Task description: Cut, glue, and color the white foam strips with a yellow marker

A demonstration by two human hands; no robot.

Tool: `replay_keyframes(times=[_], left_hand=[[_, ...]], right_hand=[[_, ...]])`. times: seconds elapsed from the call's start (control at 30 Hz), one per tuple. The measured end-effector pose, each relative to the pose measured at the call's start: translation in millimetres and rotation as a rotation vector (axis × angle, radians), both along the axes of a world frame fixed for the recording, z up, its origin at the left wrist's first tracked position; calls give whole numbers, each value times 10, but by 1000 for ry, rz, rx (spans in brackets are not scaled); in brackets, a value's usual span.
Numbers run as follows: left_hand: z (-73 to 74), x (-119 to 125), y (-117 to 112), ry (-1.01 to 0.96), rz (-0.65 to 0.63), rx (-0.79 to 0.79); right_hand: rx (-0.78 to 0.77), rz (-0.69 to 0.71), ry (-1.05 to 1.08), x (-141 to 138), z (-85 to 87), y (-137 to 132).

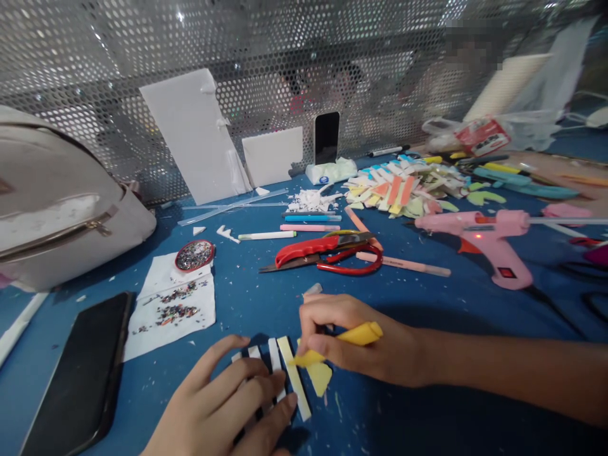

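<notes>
My right hand [351, 339] grips a yellow marker [360, 334] like a pen, its tip at a pale yellow strip [293, 379] on the blue table. Beside that strip lies a yellow irregular scrap [320, 379], partly under the right hand. My left hand [232, 396] rests with fingers spread over several narrow white strips [274, 358], its fingertips on them; parts of the strips are hidden beneath it. Past the hands lie red-handled scissors [327, 250] and pink [311, 227], blue [313, 218] and white [266, 235] pens.
A pink glue gun [494, 237] with a lit light lies at right. Coloured cut pieces [403, 183] are heaped behind. At left are a dark phone [80, 373], a paper with glitter bits [175, 310] and a light backpack [66, 196]. A perforated metal screen [266, 57] stands behind.
</notes>
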State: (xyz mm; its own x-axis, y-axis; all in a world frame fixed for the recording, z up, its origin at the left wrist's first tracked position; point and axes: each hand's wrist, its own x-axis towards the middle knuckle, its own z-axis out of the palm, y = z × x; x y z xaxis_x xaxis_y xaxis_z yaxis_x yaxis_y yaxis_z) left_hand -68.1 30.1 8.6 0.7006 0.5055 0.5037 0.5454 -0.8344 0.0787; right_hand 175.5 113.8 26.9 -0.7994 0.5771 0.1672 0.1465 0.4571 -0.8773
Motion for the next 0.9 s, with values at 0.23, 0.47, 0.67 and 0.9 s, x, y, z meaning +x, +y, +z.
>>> replay_keyframes(times=[0.23, 0.47, 0.67, 0.9], left_hand=[[-3, -14, -12, -7, -4, -20], [-26, -15, 8, 7, -10, 3], [-9, -26, 7, 33, -22, 3], [-16, -8, 16, 3, -11, 2]], right_hand=[[-14, -33, -21, 2, 12, 0], [-36, -41, -25, -1, 16, 7], [-43, -62, -19, 6, 30, -3], [-70, -80, -23, 9, 44, -13]])
